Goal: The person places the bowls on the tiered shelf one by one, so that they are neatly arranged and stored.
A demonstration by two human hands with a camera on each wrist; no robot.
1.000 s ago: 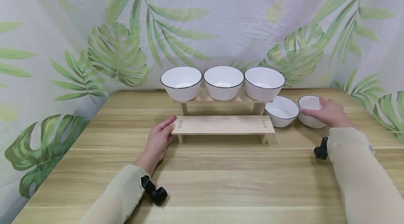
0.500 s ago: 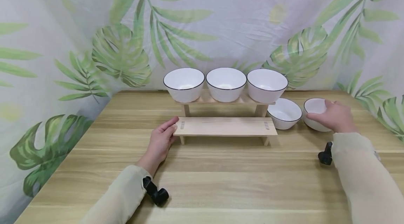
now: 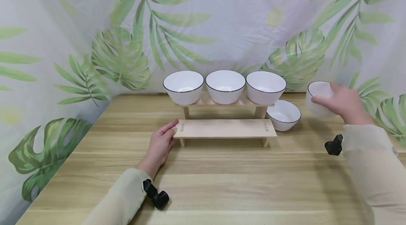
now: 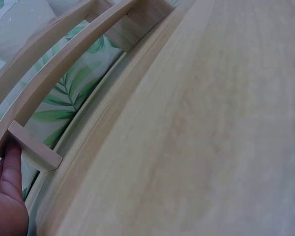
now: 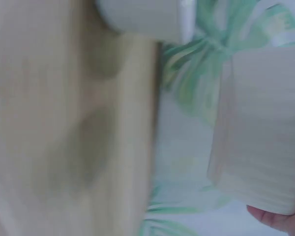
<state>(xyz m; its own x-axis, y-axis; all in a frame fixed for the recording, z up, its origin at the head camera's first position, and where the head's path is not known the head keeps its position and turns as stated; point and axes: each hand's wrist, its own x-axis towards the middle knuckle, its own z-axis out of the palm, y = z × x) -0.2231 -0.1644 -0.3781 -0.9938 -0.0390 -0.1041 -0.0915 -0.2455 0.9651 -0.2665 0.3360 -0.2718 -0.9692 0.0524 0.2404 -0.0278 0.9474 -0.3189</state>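
My right hand (image 3: pixel 345 103) grips a white bowl (image 3: pixel 314 103) with a dark rim, thumb at the near side, and holds it above the table. In the right wrist view the bowl's ribbed wall (image 5: pixel 263 128) is blurred, with fingertips below it. My left hand (image 3: pixel 159 144) grips the left end of the lower shelf of a two-tier wooden rack (image 3: pixel 225 128). In the left wrist view its fingers (image 4: pixel 11 169) lie under the shelf by a leg. Three white bowls, the left one (image 3: pixel 184 87), the middle one (image 3: pixel 225 87) and the right one (image 3: pixel 266 87), stand on the upper shelf.
Another white bowl (image 3: pixel 283 115) stands on the wooden table (image 3: pixel 222 182) just right of the rack. A leaf-patterned cloth (image 3: pixel 234 24) hangs behind the table's back edge. Black wrist cameras, left (image 3: pixel 156 194) and right (image 3: pixel 334 145), sit on the sleeves.
My right hand has lifted the rightmost bowl off the table, up and slightly to the right. The left hand keeps its place on the rack.
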